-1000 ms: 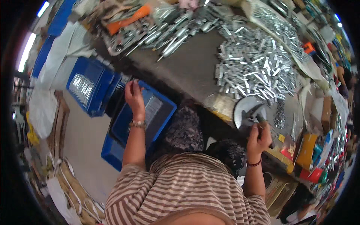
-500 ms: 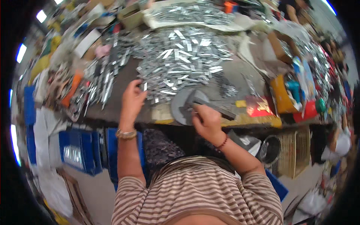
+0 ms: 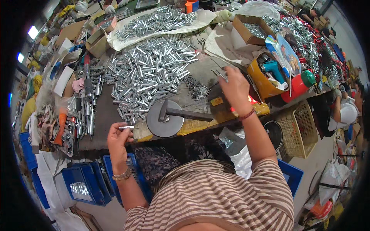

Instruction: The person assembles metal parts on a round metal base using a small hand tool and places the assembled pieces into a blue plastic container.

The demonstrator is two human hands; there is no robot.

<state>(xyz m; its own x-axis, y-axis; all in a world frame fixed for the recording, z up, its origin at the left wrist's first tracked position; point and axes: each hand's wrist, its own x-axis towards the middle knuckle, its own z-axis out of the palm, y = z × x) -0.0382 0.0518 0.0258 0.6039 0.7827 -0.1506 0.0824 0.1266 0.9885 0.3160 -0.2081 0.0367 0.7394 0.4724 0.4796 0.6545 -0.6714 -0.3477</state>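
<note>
One hammer [image 3: 189,114] has left the right hand [image 3: 236,91].

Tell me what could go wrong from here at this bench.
The left hand pinches a small metal piece by the fingertips near the front edge of the bench; if it slips, it might drop off.

The hammer lies with its handle jutting past the round plate; the right forearm could knock it when drawn back.

Loose metal tubes lie heaped close to the plate, so a bump might scatter some.
</note>
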